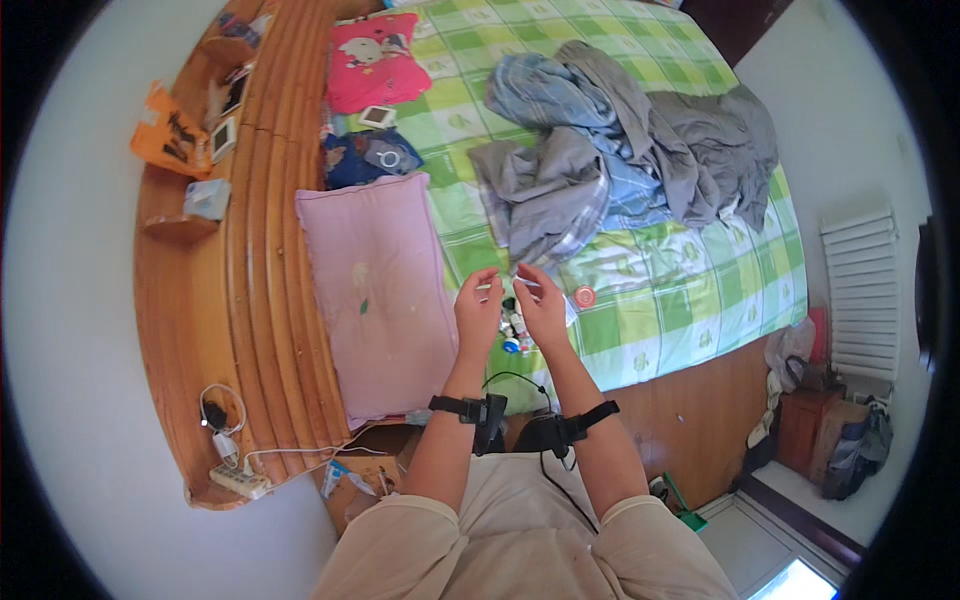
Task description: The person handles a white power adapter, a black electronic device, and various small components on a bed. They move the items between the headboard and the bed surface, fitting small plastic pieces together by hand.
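My left hand (479,305) and my right hand (541,310) are raised side by side over the near edge of the bed, a small gap between them. The fingers of both curl inward toward the thumbs, as in a pinch. Whatever they hold is too small to make out; a pale sliver shows by the right fingertips. Below and between the wrists lies a cluster of small bottles and caps (514,328), partly covered by my right hand. Just right of that hand is a round orange-red lid or tin (585,296) on the green checked sheet (640,300).
A pink pillow (380,290) lies at left against the wooden headboard (275,300). Grey and blue bedding (610,150) is heaped farther back. A power strip (240,480) with cables sits at lower left. Black straps with a cable (520,375) are on my forearms.
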Tool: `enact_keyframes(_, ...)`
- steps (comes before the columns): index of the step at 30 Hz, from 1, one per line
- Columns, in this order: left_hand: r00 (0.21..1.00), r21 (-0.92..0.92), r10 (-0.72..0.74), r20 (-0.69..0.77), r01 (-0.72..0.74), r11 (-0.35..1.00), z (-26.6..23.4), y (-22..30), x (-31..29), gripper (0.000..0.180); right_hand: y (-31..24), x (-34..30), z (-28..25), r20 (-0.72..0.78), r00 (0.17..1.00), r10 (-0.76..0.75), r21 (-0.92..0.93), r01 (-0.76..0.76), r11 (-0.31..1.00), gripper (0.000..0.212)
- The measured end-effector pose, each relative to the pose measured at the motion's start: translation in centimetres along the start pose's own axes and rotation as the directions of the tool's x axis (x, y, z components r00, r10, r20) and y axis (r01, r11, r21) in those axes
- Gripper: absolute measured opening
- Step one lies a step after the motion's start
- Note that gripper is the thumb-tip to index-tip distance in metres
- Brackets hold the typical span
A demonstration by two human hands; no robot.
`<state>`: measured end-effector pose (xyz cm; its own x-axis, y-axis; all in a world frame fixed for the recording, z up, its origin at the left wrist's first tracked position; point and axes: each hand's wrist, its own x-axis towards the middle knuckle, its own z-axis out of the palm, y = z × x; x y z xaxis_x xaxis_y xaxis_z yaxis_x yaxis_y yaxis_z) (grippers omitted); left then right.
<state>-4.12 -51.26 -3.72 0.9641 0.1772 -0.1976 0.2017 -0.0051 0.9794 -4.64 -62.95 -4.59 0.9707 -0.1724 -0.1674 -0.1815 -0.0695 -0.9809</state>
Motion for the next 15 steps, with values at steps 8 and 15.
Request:
enact_keyframes(8, 0.977, 0.142, -0.200, 0.080, 0.187, 0.972, 6.6, -13.8, -0.2, 0.027, 16.1, -0.5, -7.5, -0.137, 0.964, 0.227, -0.098, -0.241, 0.966, 0.035)
enact_keyframes(15, 0.896, 0.252, -0.430, 0.107, 0.394, 0.884, 9.2, -23.8, -1.0, 0.037, 26.9, -1.6, -9.0, -0.072, 0.864, 0.498, -0.009, -0.500, 0.866, 0.047)
